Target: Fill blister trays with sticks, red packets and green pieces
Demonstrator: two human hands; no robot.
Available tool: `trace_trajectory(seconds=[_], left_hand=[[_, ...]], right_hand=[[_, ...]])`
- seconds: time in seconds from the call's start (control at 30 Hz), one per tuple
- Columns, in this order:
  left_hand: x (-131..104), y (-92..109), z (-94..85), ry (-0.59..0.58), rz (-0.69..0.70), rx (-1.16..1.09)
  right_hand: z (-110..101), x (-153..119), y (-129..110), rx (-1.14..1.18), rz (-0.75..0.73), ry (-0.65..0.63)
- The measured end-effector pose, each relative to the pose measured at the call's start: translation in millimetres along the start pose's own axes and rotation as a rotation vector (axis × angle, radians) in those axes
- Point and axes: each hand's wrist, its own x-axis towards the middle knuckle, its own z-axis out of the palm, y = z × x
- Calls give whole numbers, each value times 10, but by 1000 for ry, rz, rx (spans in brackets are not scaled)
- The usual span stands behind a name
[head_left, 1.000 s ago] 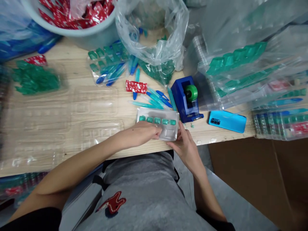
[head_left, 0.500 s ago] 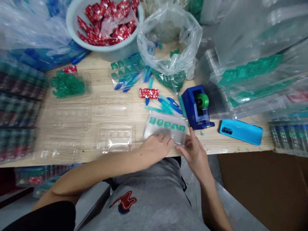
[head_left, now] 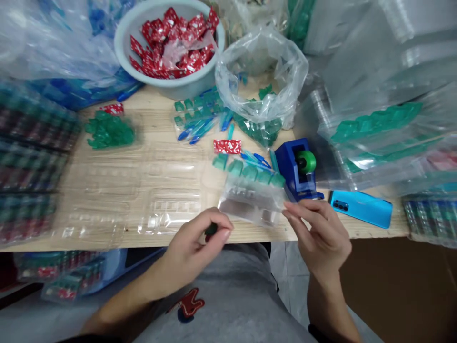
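Note:
A clear plastic blister tray [head_left: 237, 208] with a row of green translucent pieces along its far side tilts up over the table's front edge. My right hand [head_left: 319, 233] pinches the tray's right edge between thumb and fingers. Left of the tray, my left hand [head_left: 200, 245] is apart from it, thumb and forefinger brought together in a pinch. Something small and dark shows inside the loop of those fingers; I cannot make out what it is. Behind the tray lie a red patterned packet [head_left: 227, 146] and several blue pens [head_left: 262, 159].
A blue tape dispenser [head_left: 294, 166] and blue phone [head_left: 361, 208] lie to the right. Empty clear trays [head_left: 171, 209] spread leftward, near a heap of green pieces [head_left: 110, 131]. Behind stand a tub [head_left: 124, 43] of red packets and an open plastic bag [head_left: 262, 107]. Filled packs [head_left: 32, 166] are stacked left.
My left hand has come off the tray and drawn back left, its fingers now pinched. My right hand has moved right and grips the tray's edge; the tray's far side has tilted up.

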Motion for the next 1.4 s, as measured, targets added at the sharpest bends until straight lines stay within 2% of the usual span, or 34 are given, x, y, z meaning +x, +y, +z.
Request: trace_trajectory(seconds=[0.07, 0.13, 0.23, 0.33, 0.4, 0.47, 0.53, 0.63, 0.73, 0.8, 0.9, 1.0, 1.13, 1.3, 1.4], left_hand=[[-102, -141, -30, 20, -238, -331], [-156, -269, -35, 21, -358, -586], [-161, -338, -20, 76, -406, -782], [-130, -287, -14, 146, -338, -881], [-117, -248, -22, 179, -258, -859], [-115, -226, -31, 217, -167, -733], [-120, -213, -32, 261, -91, -573], [-116, -167, -4, 295, -66, -417], [-104, -87, 52, 346, -40, -379], [-111, -48, 91, 362, 28, -357], [-145, -36, 131, 342, 106, -210], [-163, -49, 150, 364, 70, -66], [-150, -76, 189, 455, -5, -64], [-187, -255, 303, 345, -62, -49], [-192, -418, 346, 339, -3, 28]], right_hand=[[224, 251, 12, -11, -74, 17], [558, 527, 63, -5, -125, 19], [1085, 880, 183, -15, -25, -150], [1368, 1039, 259, -76, 37, -281], [1340, 1022, 234, -130, 25, -306], [1159, 927, 134, -94, -13, -292], [892, 777, -29, 74, -41, -279], [513, 509, -312, 368, 18, -305], [323, 280, -513, 558, 94, -361], [297, 179, -570, 614, 141, -389], [317, 107, -574, 619, 204, -394], [331, 95, -529, 619, 252, -394], [362, 58, -433, 725, 309, -472], [480, -161, -272, 956, 527, -505], [530, -197, -146, 889, 584, -501]])
